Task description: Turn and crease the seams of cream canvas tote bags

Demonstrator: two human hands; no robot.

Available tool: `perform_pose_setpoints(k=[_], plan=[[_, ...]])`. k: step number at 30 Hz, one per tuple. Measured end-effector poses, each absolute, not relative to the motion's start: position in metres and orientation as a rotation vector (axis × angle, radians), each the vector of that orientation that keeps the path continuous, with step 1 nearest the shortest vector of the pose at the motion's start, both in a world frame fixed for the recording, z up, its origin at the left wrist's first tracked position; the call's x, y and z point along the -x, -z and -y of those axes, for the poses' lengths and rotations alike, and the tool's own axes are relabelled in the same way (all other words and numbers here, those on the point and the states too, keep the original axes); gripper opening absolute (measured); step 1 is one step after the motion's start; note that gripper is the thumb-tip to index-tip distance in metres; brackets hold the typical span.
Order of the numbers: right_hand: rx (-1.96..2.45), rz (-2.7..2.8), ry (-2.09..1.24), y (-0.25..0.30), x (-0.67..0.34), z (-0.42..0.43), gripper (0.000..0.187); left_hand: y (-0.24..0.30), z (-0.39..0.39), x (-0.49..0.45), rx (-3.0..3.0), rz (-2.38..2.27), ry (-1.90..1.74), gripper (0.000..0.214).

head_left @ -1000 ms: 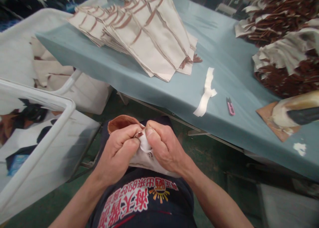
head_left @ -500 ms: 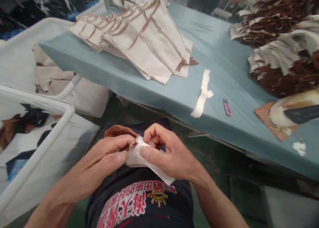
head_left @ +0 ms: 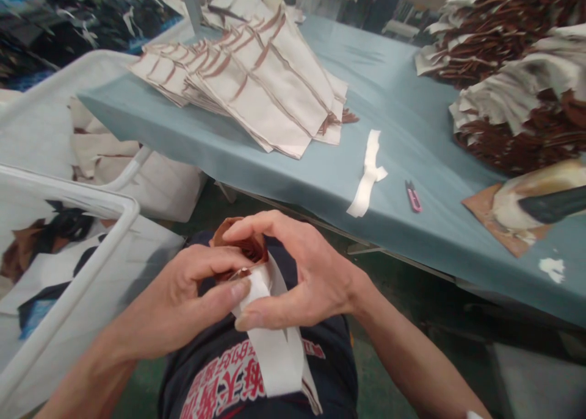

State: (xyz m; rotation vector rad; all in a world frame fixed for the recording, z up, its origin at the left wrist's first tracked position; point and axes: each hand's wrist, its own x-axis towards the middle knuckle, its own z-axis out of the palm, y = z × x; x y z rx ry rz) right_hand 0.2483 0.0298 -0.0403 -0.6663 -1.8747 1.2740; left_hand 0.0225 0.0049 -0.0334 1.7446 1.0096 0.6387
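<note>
Both my hands work a small cloth piece over my lap, white fabric (head_left: 274,346) with a brown part (head_left: 245,248) at its top. My left hand (head_left: 183,297) pinches the top of the piece between thumb and fingers. My right hand (head_left: 293,272) grips it from the right, thumb pressed across the white fabric and fingers curled over the brown part. The white fabric hangs down over my dark printed shirt (head_left: 220,382).
A blue-covered table (head_left: 403,120) stands ahead with a fanned stack of cream bags with brown stripes (head_left: 256,83), a white fabric strip (head_left: 366,175), pink thread snips (head_left: 413,197), and heaps of brown-and-white pieces (head_left: 513,77) at right. White bins (head_left: 68,254) with fabric stand at left.
The white fabric has been drawn out and now hangs long over my shirt. My right hand's fingers have risen over the brown part. The view has tilted up slightly.
</note>
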Motion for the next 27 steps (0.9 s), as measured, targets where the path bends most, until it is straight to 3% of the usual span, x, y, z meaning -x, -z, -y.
perform_pose_setpoints(k=[7, 9, 15, 27], plan=[[0.710, 2.423, -0.809, 0.037, -0.254, -0.052, 0.046, 0.017, -0.006, -0.028, -2.029, -1.069, -0.541, 0.034], [0.736, 2.504, -0.856, 0.030, -0.259, -0.050, 0.047, 0.017, -0.005, -0.028, -2.054, -1.071, -0.565, 0.030], [0.856, 2.485, -1.115, 0.016, -0.260, -0.043, 0.020, 0.022, -0.005, -0.026, -2.029, -1.065, -0.647, 0.022], [0.963, 2.545, -1.070, 0.020, -0.248, -0.037, 0.019, 0.029, 0.002, -0.020, -2.275, -1.072, -0.775, 0.016]])
